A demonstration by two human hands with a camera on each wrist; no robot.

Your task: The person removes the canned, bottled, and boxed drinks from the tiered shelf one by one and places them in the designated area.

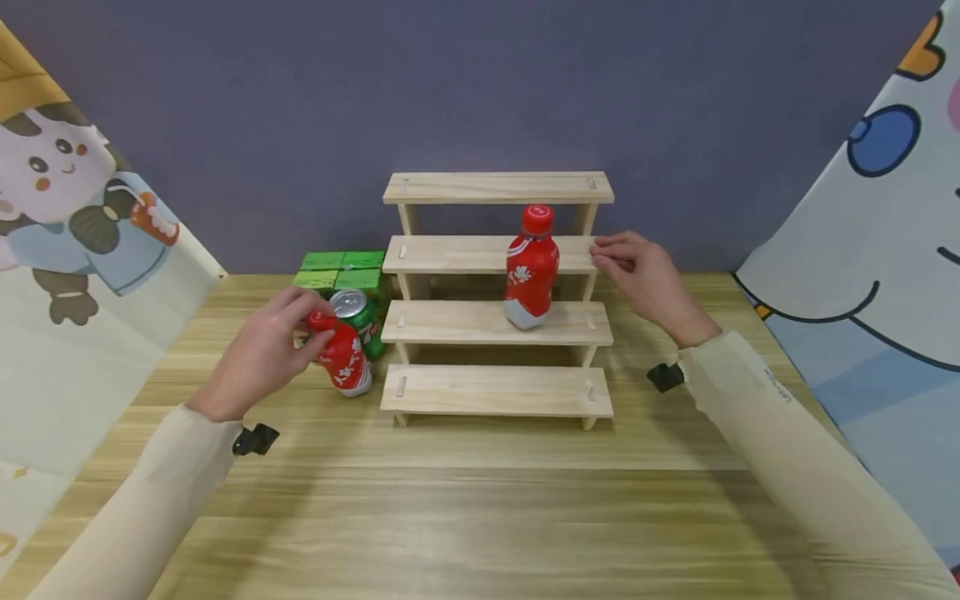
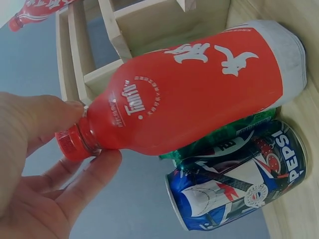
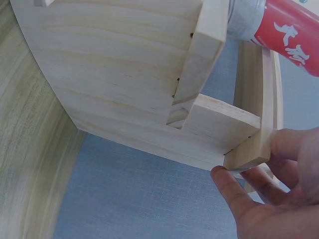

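My left hand (image 1: 266,346) pinches a red plastic bottle (image 1: 345,362) by its neck, just under the red cap. In the left wrist view this bottle (image 2: 199,92) lies across the picture, its white lower end near the tabletop. A stepped wooden shelf (image 1: 495,392) stands in the middle. At its right end, my right hand (image 1: 645,279) holds the second step from the top, with thumb and fingers around the board's end (image 3: 249,149). Another red bottle (image 1: 532,275) stands upright on the second step from the bottom.
Left of the shelf stand a green can (image 1: 360,317) and green boxes (image 1: 341,267). A dark blue Pepsi can (image 2: 239,181) stands beside the held bottle. Behind rises a grey-blue wall (image 1: 480,83); printed cartoon panels flank the wooden table (image 1: 480,517).
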